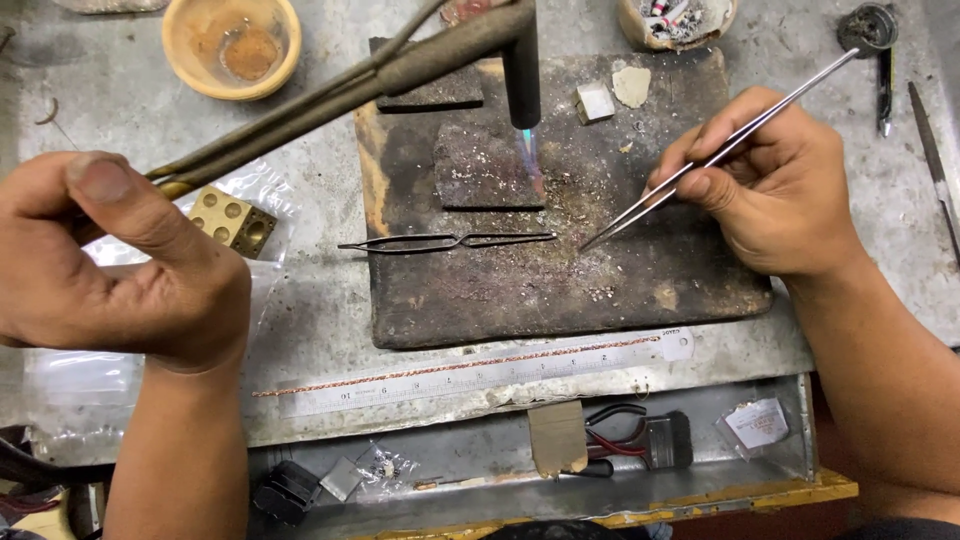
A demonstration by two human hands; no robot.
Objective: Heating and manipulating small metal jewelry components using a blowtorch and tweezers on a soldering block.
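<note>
My left hand (pixel 120 260) grips the thin metal tubes of a gas torch (pixel 440 55) whose dark nozzle points down and gives a small blue flame (pixel 530 160) onto a charred soldering block (pixel 600 270). My right hand (pixel 770 190) pinches long steel tweezers (pixel 720 150), their tips resting on the block near the flame. A second pair of cross-lock tweezers (pixel 450 241) lies on the block's left part, tips toward the flame. A smaller dark square slab (pixel 485 170) sits on the block beside the flame.
A steel ruler (pixel 480 375) with a thin twisted copper-coloured wire (pixel 450 368) lies along the bench front. A brass dapping block (pixel 232 220) sits on plastic bags at left. An orange bowl (pixel 232 45) stands at the back. A drawer (pixel 560 460) below holds pliers and a brush.
</note>
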